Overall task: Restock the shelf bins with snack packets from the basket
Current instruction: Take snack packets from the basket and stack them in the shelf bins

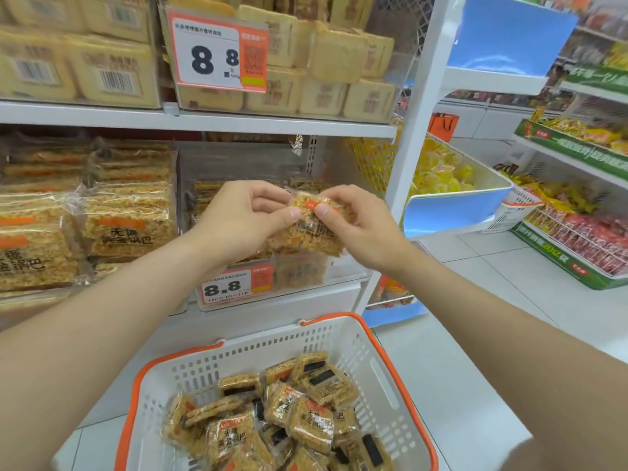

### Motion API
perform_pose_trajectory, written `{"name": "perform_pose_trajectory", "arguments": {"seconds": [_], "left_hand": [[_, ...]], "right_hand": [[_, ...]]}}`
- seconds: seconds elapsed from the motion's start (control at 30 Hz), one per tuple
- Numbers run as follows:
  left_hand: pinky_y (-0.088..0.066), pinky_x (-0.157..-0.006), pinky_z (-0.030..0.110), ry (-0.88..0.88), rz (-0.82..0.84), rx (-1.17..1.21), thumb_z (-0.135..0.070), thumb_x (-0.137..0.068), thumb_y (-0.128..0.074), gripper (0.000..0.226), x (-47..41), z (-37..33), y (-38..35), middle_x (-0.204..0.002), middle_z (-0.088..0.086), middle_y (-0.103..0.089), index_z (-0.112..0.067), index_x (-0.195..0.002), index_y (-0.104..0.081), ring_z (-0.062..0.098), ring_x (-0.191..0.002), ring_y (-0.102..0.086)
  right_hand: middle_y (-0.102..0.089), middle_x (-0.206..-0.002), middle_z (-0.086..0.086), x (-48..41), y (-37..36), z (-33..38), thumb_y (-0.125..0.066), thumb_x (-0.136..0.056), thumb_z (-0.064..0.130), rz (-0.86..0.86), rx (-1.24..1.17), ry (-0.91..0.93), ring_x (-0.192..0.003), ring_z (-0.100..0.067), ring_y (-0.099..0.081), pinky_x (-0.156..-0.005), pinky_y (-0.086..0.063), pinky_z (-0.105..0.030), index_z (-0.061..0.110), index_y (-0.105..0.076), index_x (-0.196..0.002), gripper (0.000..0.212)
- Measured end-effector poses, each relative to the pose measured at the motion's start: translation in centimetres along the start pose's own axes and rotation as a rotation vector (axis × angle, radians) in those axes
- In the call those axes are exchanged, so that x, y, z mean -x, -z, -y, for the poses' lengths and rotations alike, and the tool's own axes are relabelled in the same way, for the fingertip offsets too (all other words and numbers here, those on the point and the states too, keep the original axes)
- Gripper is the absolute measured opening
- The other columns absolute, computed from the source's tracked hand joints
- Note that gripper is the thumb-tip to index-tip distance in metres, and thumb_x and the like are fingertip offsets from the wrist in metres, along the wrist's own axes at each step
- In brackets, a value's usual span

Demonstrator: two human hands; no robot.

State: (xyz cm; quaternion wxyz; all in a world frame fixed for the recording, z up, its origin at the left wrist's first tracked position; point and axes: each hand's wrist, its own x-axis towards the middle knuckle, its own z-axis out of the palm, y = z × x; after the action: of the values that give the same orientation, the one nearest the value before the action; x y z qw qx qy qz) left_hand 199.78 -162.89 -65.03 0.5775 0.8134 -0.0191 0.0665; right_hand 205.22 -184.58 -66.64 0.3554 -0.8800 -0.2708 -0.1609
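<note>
Both hands, left hand (244, 219) and right hand (353, 222), pinch one rice-cracker packet (311, 229) before the half-filled clear bin (339, 164); many packets remain in the basket (377, 365).

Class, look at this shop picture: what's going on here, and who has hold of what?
A person is restocking a shop shelf. The left hand and right hand together pinch one rice-crisp snack packet, held up in front of the clear shelf bin with the 8.8 price tag. That bin is only partly filled. Below the arms, the white basket with an orange rim holds many more loose packets.
</note>
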Motion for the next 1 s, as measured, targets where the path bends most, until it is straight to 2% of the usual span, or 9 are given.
{"name": "perform_pose_trajectory", "arguments": {"seconds": [0.13, 0.27, 0.3, 0.37, 0.47, 0.57, 0.73, 0.9, 1.0], "left_hand": [[-0.052, -0.098, 0.029, -0.078, -0.091, -0.292, -0.032, -0.104, -0.064, 0.022, -1.3, 0.0, -1.1, -0.114, -0.012, -0.072, -0.023, -0.123, -0.072, 0.007, -0.107, -0.068], [-0.045, -0.11, 0.04, -0.043, 0.041, -0.614, -0.022, -0.108, -0.051, 0.038, -2.2, 1.0, -2.4, -0.133, 0.009, -0.069, -0.012, -0.144, -0.06, 0.032, -0.124, -0.063], [-0.043, -0.112, 0.04, -0.042, 0.065, -0.651, -0.023, -0.108, -0.05, 0.04, -2.6, 1.3, -2.6, -0.136, 0.012, -0.067, -0.009, -0.144, -0.059, 0.032, -0.129, -0.06], [-0.037, -0.119, 0.045, -0.066, 0.099, -0.74, -0.03, -0.108, -0.048, 0.043, -3.7, 2.2, -2.8, -0.151, 0.014, -0.056, -0.005, -0.143, -0.058, 0.031, -0.142, -0.049], [-0.018, -0.129, 0.059, -0.066, 0.175, -0.877, -0.035, -0.108, -0.042, 0.054, -5.3, 3.4, -2.9, -0.17, 0.012, -0.031, -0.007, -0.154, -0.046, 0.028, -0.158, -0.026], [-0.01, -0.128, 0.065, -0.024, 0.222, -0.933, -0.037, -0.107, -0.034, 0.059, -6.3, 4.3, -2.9, -0.173, 0.01, -0.022, -0.011, -0.161, -0.034, 0.03, -0.16, -0.02], [0.0, -0.127, 0.066, 0.035, 0.269, -1.078, -0.067, -0.105, -0.02, 0.078, -7.4, 5.3, -2.7, -0.177, 0.009, -0.004, -0.022, -0.169, -0.013, 0.032, -0.163, -0.006], [0.001, -0.128, 0.064, 0.029, 0.291, -1.123, -0.068, -0.105, -0.018, 0.08, -7.4, 5.1, -2.7, -0.176, 0.012, -0.006, -0.019, -0.168, -0.015, 0.033, -0.163, -0.005], [0.001, -0.127, 0.065, 0.012, 0.293, -1.142, -0.069, -0.105, -0.019, 0.08, -7.3, 4.9, -2.5, -0.175, 0.012, -0.013, -0.018, -0.167, -0.021, 0.032, -0.162, -0.011]], "right_hand": [[-0.067, -0.106, 0.007, -1.9, 1.0, -2.2, -0.061, -0.1, 0.029, -0.165, 0.045, -0.022, -0.101, -0.021, -0.062, -0.09, -0.051, -0.048, 0.022, -0.063, -0.114, 0.015], [-0.066, -0.114, 0.004, -3.2, 0.9, -3.9, -0.06, -0.1, 0.023, -0.193, 0.452, -0.032, -0.11, -0.031, -0.05, -0.084, -0.033, -0.04, 0.021, -0.06, -0.119, 0.019], [-0.066, -0.114, 0.003, -3.5, 0.6, -4.0, -0.06, -0.1, 0.022, -0.176, 0.55, 0.0, -0.111, -0.032, -0.048, -0.083, -0.029, -0.039, 0.021, -0.061, -0.121, 0.02], [-0.067, -0.111, 0.0, -4.3, 0.0, -4.3, -0.063, -0.1, 0.021, -0.14, 0.699, 0.067, -0.109, -0.032, -0.048, -0.082, -0.033, -0.042, 0.021, -0.06, -0.123, 0.023], [-0.068, -0.104, -0.002, -5.7, -1.1, -4.5, -0.069, -0.094, 0.015, -0.121, 0.814, 0.072, -0.103, -0.032, -0.051, -0.077, -0.034, -0.042, 0.021, -0.06, -0.122, 0.029], [-0.066, -0.094, -0.004, -6.8, -1.9, -4.6, -0.074, -0.086, 0.01, -0.126, 0.938, 0.075, -0.097, -0.033, -0.052, -0.072, -0.028, -0.039, 0.019, -0.061, -0.112, 0.03], [-0.07, -0.101, -0.009, -7.8, -3.4, -4.5, -0.066, -0.087, 0.004, -0.028, 1.043, 0.116, -0.106, -0.036, -0.054, -0.077, -0.036, -0.043, 0.016, -0.065, -0.115, 0.031], [-0.07, -0.115, -0.012, -8.7, -4.3, -5.0, -0.062, -0.091, 0.0, 0.096, 1.02, 0.035, -0.119, -0.038, -0.053, -0.091, -0.041, -0.044, 0.016, -0.066, -0.126, 0.039], [-0.063, -0.122, -0.014, -8.9, -5.0, -5.2, -0.065, -0.09, 0.002, 0.103, 1.063, -0.023, -0.123, -0.039, -0.05, -0.094, -0.043, -0.046, 0.018, -0.073, -0.117, 0.033]]}}
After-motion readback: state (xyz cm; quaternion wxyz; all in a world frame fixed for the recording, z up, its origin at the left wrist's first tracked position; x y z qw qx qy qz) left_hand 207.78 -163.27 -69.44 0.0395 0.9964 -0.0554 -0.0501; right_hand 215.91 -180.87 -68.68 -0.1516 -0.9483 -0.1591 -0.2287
